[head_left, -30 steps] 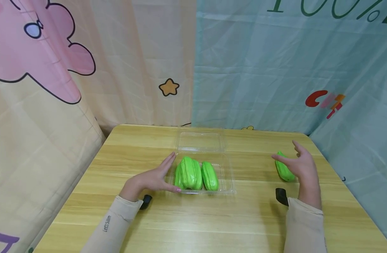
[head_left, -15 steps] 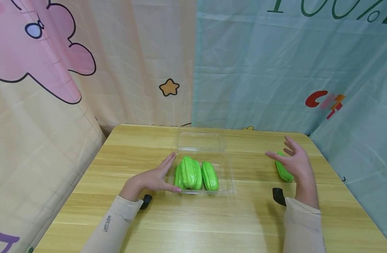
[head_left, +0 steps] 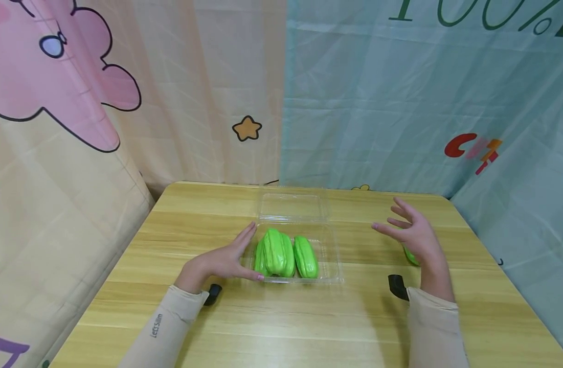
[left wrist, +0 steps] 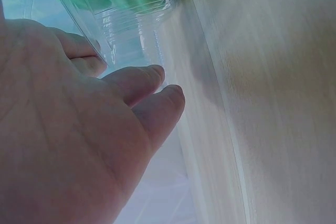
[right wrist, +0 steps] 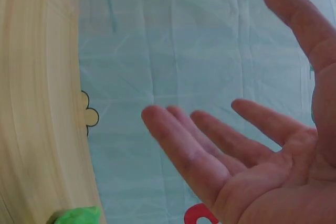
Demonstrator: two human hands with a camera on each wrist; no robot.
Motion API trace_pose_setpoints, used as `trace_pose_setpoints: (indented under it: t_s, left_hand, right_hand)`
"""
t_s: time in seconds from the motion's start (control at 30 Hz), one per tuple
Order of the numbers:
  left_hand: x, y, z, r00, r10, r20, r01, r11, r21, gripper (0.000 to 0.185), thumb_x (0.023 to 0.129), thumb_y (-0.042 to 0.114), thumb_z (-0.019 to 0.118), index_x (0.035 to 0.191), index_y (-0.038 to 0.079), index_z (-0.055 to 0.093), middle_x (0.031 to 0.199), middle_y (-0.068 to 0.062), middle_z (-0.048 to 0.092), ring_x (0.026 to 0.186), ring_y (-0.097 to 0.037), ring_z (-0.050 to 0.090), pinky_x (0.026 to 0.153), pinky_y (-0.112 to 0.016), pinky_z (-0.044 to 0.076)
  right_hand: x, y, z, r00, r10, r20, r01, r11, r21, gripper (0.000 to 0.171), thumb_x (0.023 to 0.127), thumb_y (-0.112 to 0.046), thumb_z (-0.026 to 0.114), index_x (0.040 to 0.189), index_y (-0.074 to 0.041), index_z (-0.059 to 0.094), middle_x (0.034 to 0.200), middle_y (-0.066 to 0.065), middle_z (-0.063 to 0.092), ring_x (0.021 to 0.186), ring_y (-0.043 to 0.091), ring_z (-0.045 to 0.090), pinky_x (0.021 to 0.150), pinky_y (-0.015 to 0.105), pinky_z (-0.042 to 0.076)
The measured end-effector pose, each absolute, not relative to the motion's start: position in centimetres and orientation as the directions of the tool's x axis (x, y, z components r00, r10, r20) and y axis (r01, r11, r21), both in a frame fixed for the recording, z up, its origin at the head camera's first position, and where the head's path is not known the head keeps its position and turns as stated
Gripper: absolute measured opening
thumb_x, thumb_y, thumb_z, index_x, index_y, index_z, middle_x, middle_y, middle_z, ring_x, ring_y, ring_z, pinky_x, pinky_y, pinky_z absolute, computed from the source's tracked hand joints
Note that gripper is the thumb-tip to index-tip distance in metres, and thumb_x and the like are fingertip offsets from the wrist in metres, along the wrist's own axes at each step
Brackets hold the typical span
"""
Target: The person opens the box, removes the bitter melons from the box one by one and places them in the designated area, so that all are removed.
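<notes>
- A clear plastic clamshell box [head_left: 329, 253] sat on the wooden table [head_left: 281, 322] with its lid [head_left: 291, 206] folded back flat behind it.
- Three green ridged toy fruits [head_left: 286, 253] lay side by side in its tray, touching.
- The left hand [head_left: 221, 261] rested flat against the box's left wall, fingers straight and together.
- The right hand [head_left: 412, 235] hovered over the table with fingers spread, holding nothing.
- Another green fruit [head_left: 410, 255] lay just behind it, mostly hidden.
</notes>
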State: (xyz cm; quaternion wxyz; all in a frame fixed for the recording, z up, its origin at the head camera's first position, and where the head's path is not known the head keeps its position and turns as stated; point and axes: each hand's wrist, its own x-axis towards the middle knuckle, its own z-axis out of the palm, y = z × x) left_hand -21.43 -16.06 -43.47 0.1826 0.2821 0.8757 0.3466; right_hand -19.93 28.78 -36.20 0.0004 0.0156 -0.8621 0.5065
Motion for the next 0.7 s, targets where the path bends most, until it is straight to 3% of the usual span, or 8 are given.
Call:
trace_pose_setpoints:
  t_s: [0.17, 0.27, 0.43, 0.7]
  left_hand:
    - [-21.4, -16.0, -43.4, -0.771, 0.626, -0.118, 0.372, 0.592, 0.715, 0.132, 0.08, 0.051, 0.083, 0.161, 0.01, -0.013, 0.166, -0.011, -0.02, 0.15, -0.038, -0.004, 0.118, -0.056, 0.016]
    - [-21.4, -16.0, -43.4, -0.772, 0.624, -0.122, 0.371, 0.598, 0.711, 0.132, 0.08, 0.051, 0.083, 0.161, 0.011, -0.013, 0.166, -0.01, -0.02, 0.151, -0.037, -0.004, 0.118, -0.055, 0.017]
    - [-21.4, -16.0, -43.3, -0.776, 0.617, -0.129, 0.369, 0.609, 0.702, 0.133, 0.079, 0.053, 0.083, 0.161, 0.012, -0.013, 0.166, -0.009, -0.02, 0.151, -0.034, -0.003, 0.118, -0.053, 0.017]
    - [-21.3, -16.1, -43.4, -0.778, 0.615, -0.128, 0.365, 0.608, 0.705, 0.133, 0.078, 0.054, 0.083, 0.161, 0.013, -0.013, 0.166, -0.009, -0.019, 0.151, -0.035, -0.003, 0.118, -0.054, 0.018]
  right_hand:
    - [-20.1, 28.2, -36.3, -0.995, -0.09, 0.032, -0.071, 0.48, -0.874, 0.095, 0.091, -0.034, 0.078, 0.163, -0.021, 0.017, 0.161, 0.017, 0.03, 0.137, 0.04, 0.044, 0.094, 0.029, 0.05]
    - [-20.2, 27.7, -36.4, -0.994, -0.108, 0.035, -0.079, 0.437, -0.896, 0.094, 0.09, -0.031, 0.079, 0.163, -0.018, 0.02, 0.16, 0.017, 0.031, 0.138, 0.04, 0.043, 0.087, 0.019, 0.051]
    - [-20.5, 27.0, -36.7, -0.99, -0.138, 0.023, -0.067, 0.322, -0.945, 0.095, 0.089, -0.023, 0.08, 0.162, -0.013, 0.021, 0.161, 0.019, 0.028, 0.14, 0.042, 0.038, 0.088, 0.028, 0.055]
    - [-20.7, 25.9, -37.1, -0.976, -0.216, 0.017, -0.077, 0.277, -0.958, 0.091, 0.089, -0.015, 0.08, 0.161, -0.008, 0.023, 0.159, 0.024, 0.029, 0.139, 0.045, 0.038, 0.089, 0.034, 0.056]
